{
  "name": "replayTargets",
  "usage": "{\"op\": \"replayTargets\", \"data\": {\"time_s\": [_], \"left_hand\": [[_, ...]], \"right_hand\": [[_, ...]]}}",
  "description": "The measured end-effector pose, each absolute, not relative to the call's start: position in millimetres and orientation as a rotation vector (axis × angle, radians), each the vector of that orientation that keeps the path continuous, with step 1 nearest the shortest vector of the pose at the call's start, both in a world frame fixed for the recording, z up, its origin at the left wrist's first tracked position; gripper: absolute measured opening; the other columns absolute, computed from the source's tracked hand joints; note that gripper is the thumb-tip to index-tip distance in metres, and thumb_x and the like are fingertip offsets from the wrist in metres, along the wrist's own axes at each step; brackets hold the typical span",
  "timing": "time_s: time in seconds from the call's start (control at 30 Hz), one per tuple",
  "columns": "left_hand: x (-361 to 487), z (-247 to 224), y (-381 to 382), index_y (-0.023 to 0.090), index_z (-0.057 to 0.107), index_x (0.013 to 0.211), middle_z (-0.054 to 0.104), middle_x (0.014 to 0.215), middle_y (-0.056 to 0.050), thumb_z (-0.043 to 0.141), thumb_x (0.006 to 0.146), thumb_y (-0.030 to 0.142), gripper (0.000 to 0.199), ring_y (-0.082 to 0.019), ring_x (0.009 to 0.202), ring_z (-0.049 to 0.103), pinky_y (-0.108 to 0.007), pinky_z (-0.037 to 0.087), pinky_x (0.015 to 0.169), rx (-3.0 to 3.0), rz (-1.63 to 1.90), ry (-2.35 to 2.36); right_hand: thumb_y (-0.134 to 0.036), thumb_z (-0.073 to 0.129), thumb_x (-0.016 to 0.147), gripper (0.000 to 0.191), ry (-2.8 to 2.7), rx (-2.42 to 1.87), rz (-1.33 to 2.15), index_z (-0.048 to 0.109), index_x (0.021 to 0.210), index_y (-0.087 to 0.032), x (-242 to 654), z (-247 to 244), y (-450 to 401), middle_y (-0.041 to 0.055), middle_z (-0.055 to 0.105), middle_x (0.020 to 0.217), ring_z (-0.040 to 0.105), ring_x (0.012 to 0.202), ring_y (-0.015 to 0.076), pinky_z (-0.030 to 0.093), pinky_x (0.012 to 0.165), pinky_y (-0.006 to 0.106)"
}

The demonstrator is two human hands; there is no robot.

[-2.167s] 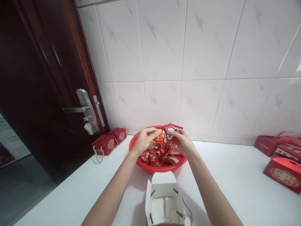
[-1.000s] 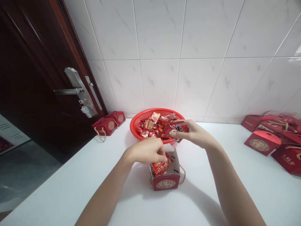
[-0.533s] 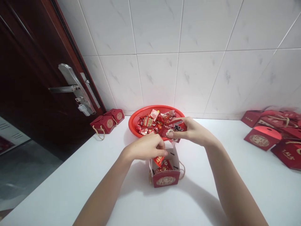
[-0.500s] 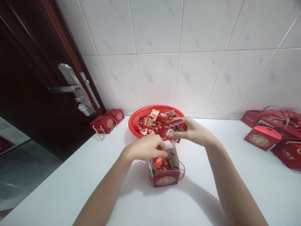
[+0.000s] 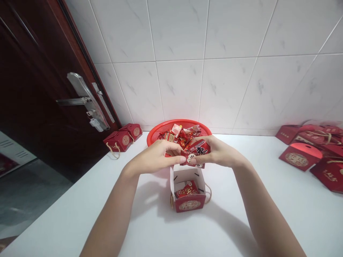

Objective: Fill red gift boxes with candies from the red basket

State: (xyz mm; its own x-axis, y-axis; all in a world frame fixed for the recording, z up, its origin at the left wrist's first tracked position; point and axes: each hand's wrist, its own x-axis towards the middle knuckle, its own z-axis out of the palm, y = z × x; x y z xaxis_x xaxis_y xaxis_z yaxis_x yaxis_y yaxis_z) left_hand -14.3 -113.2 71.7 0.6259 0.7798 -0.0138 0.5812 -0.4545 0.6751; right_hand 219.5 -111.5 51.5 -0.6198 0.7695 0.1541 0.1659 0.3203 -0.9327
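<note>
A flat red candy packet [image 5: 198,151] with white and black print is held up between both hands, just behind the open box. My right hand [image 5: 221,152] grips its right side, thumb in front. At the left edge, my left hand [image 5: 158,156] has thumb and fingers closed on the same packet. Below them the small red gift box [image 5: 189,205] stands open on the table, its white inside showing and a rope handle on each side. Red wrapped candy [image 5: 188,189] lies inside it. Behind the hands sits a red plastic basket [image 5: 151,137] full of wrapped candies, partly hidden.
Two closed red gift boxes [image 5: 121,140] stand at the back left beside the dark door [image 5: 40,71] with its metal handle. Several more red boxes [image 5: 300,156] are piled at the right. A tiled wall [image 5: 227,85] bounds the white table [image 5: 246,150] behind.
My left hand has let go of a small red candy in the box and risen to the packet. My right hand has stayed near the basket, lowering the packet slightly.
</note>
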Motion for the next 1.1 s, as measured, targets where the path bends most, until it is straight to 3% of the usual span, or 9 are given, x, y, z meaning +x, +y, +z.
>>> {"op": "replayTargets", "data": {"time_s": [0.17, 0.37, 0.47, 0.73, 0.93, 1.03, 1.1], "left_hand": [[-19.4, 72.5, -111.9, 0.018, 0.074, 0.082, 0.073, 0.08, -0.002, 0.057, 0.091, 0.046, 0.034, -0.018, 0.078, 0.066, -0.027, 0.048, 0.07, 2.294, 0.284, 1.081], [-25.3, 72.6, -113.8, 0.021, 0.079, 0.099, 0.076, 0.096, -0.004, 0.065, 0.085, 0.039, 0.027, -0.021, 0.09, 0.068, -0.025, 0.048, 0.073, 2.332, -0.035, 1.19], [-23.6, 71.5, -114.2, 0.022, 0.079, 0.104, 0.076, 0.093, -0.004, 0.065, 0.083, 0.031, 0.027, -0.02, 0.087, 0.068, -0.024, 0.047, 0.069, 2.317, -0.158, 1.171], [-24.7, 69.9, -114.0, 0.018, 0.079, 0.099, 0.075, 0.088, -0.004, 0.065, 0.077, 0.025, 0.027, -0.019, 0.08, 0.068, -0.024, 0.046, 0.065, 2.315, -0.233, 1.223], [-22.7, 70.3, -116.5, 0.018, 0.078, 0.1, 0.075, 0.088, -0.004, 0.065, 0.076, 0.029, 0.029, -0.02, 0.081, 0.067, -0.025, 0.047, 0.066, 2.327, -0.244, 1.251], [-21.6, 72.4, -118.9, 0.018, 0.077, 0.097, 0.073, 0.084, -0.003, 0.064, 0.077, 0.028, 0.026, -0.02, 0.08, 0.067, -0.025, 0.047, 0.065, 2.333, -0.229, 1.208], [-21.4, 74.2, -120.5, 0.018, 0.077, 0.093, 0.073, 0.082, -0.003, 0.064, 0.076, 0.028, 0.023, -0.021, 0.08, 0.066, -0.025, 0.046, 0.064, 2.358, -0.209, 1.192]], "right_hand": [[-0.037, 0.081, 0.078, 0.035, -2.003, -0.844, 1.306, 0.072, 0.105, -0.018, 220.7, 51.8, -113.0, 0.0046, 0.074, 0.097, 0.068, 0.084, 0.0182, 0.055, 0.074, 0.029], [-0.02, 0.077, 0.076, 0.025, -2.306, -1.071, 1.022, 0.073, 0.101, -0.017, 207.6, 51.0, -120.4, 0.0015, 0.071, 0.086, 0.061, 0.076, 0.016, 0.046, 0.064, 0.027], [-0.012, 0.075, 0.072, 0.024, -2.374, -1.192, 0.886, 0.073, 0.095, -0.017, 192.1, 46.9, -125.4, 0.0002, 0.068, 0.082, 0.057, 0.075, 0.015, 0.039, 0.062, 0.026], [-0.018, 0.07, 0.077, 0.016, -2.243, -1.358, 0.678, 0.061, 0.089, -0.018, 191.5, 46.5, -129.8, -0.0017, 0.058, 0.077, 0.048, 0.066, 0.0138, 0.032, 0.056, 0.028], [-0.028, 0.051, 0.092, 0.01, -1.929, -1.104, 1.04, 0.043, 0.095, -0.024, 192.0, 53.2, -140.8, -0.0038, 0.053, 0.079, 0.056, 0.066, 0.0143, 0.042, 0.058, 0.028], [-0.023, 0.043, 0.092, 0.005, -1.912, -1.034, 1.269, 0.039, 0.09, -0.025, 190.8, 58.7, -146.6, -0.005, 0.05, 0.076, 0.056, 0.065, 0.0134, 0.045, 0.059, 0.027], [-0.019, 0.044, 0.088, 0.01, -2.035, -1.025, 1.232, 0.038, 0.082, -0.024, 192.1, 61.7, -147.7, -0.0053, 0.047, 0.072, 0.05, 0.062, 0.0119, 0.04, 0.056, 0.025]]}}
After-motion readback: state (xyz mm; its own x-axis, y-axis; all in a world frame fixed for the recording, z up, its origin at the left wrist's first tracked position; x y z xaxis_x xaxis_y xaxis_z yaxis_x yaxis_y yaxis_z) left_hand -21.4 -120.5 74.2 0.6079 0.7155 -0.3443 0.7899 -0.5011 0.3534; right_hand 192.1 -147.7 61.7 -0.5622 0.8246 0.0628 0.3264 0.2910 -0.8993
